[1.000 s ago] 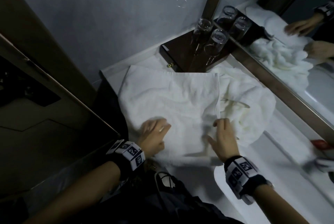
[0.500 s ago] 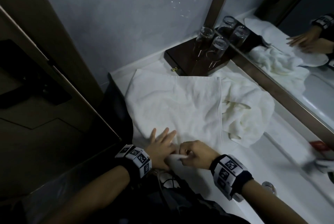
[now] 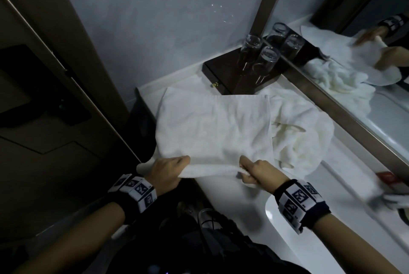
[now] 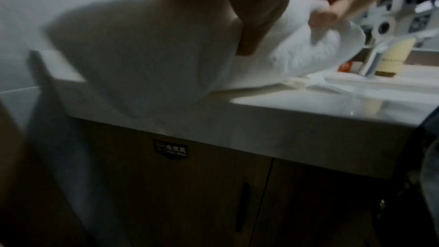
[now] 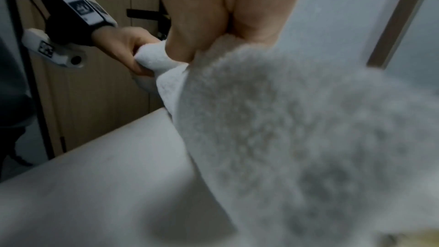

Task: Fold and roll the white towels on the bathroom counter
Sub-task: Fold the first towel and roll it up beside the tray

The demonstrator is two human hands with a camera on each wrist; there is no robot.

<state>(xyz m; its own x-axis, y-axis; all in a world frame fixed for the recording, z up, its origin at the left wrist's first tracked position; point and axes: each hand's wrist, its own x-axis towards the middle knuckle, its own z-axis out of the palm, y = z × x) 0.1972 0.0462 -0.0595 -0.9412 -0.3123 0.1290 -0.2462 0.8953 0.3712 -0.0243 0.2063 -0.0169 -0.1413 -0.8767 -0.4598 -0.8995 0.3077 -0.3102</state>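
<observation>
The left hand (image 3: 164,170) and right hand (image 3: 257,172) each grip the near edge of a flat white towel (image 3: 214,125), fingers curled around the cloth, lifting that edge just above the white counter (image 3: 223,198). The rest of the towel lies spread on the counter. A crumpled second towel (image 3: 303,132) touches its right side. Behind both, two upturned glasses (image 3: 257,59) stand on a dark wooden box (image 3: 223,72) beside the mirror (image 3: 365,56).
</observation>
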